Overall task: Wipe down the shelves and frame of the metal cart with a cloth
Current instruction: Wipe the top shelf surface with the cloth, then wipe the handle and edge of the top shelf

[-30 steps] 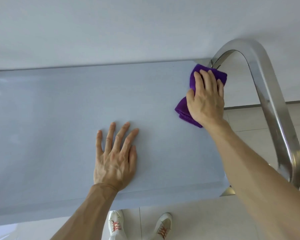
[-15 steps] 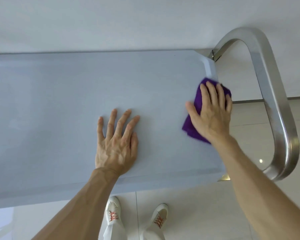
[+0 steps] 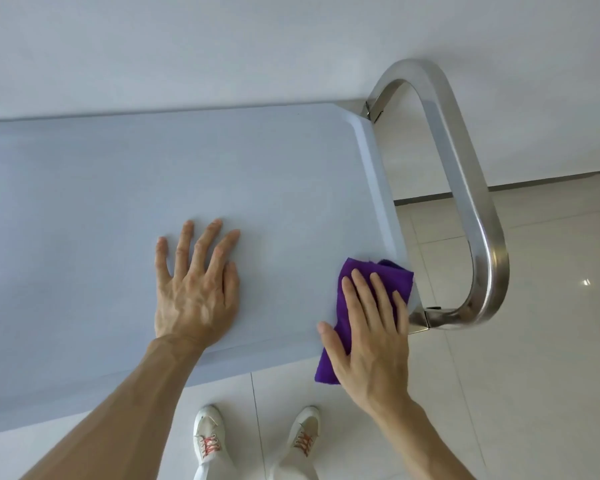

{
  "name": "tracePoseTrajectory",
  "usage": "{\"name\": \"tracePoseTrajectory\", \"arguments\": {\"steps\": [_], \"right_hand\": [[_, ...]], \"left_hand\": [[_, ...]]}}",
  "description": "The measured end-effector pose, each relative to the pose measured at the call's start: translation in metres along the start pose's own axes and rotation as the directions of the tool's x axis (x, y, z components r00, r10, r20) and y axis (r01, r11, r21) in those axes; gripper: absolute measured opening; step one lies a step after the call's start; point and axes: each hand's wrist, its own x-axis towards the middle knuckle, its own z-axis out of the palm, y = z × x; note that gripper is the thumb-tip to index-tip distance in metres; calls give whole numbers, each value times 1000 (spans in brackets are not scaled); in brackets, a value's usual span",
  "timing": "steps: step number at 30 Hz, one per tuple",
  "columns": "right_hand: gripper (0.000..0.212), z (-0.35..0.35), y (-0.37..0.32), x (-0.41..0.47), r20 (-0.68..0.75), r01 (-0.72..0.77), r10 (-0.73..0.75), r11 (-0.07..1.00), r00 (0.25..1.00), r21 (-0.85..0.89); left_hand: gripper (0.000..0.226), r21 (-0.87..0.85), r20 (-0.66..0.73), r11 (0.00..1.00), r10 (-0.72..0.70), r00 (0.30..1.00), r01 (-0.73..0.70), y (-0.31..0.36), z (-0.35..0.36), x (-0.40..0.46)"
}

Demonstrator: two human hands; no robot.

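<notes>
The right hand (image 3: 368,337) presses a purple cloth (image 3: 381,282) flat-fingered on the shelf's (image 3: 222,168) near corner beside the handle (image 3: 465,188); the left hand (image 3: 194,292) rests spread alongside, holding nothing. Firm, overlapping strokes over the rim would likely serve best.

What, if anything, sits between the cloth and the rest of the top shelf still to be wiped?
Only the left hand, pressed flat on the top shelf just left of the purple cloth. The right hand presses the cloth at the shelf's near right corner. Nothing else visible lies on the shelf.
</notes>
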Motion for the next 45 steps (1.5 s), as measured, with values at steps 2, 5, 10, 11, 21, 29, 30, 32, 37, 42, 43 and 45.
{"name": "tracePoseTrajectory", "arguments": {"steps": [2,5,10,11,21,29,30,32,37,42,43,45], "right_hand": [[44,7,-14,-9,-133,-8,21,995,991,97],[20,10,-23,-9,-260,12,39,982,965,191],[15,-31,-20,2,-109,-54,109,905,988,421],[15,-46,-17,6,-47,-103,149,846,988,523],[20,-171,48,42,-525,233,13,887,851,399],[33,-100,77,35,-398,86,7,972,918,217],[37,-94,77,29,-418,88,8,974,908,210],[42,-76,77,7,-412,50,36,979,911,195],[55,-64,78,-15,-163,-143,218,914,962,379],[56,-107,68,41,-330,-43,134,963,935,267],[61,-118,64,60,-321,-57,123,976,939,209],[73,-135,56,101,-253,-65,93,991,963,115]], "left_hand": [[48,2,-3,1000,-3,1000,3,1,-1,0],[49,-8,9,1000,-12,1000,12,3,-2,0],[49,-24,29,999,-31,999,31,4,-5,-3],[49,-30,34,999,-32,999,33,5,-7,-3],[38,-216,-114,976,8,993,-32,59,-29,15],[53,-53,98,983,179,979,-174,122,7,4],[55,-26,96,984,180,979,-178,120,11,2],[55,0,98,986,165,981,-166,119,16,4],[54,37,106,986,156,982,-160,120,18,5],[54,27,101,986,158,982,-162,121,19,6],[54,31,101,986,160,982,-164,121,19,6],[54,30,97,986,161,982,-165,119,20,7]]}}
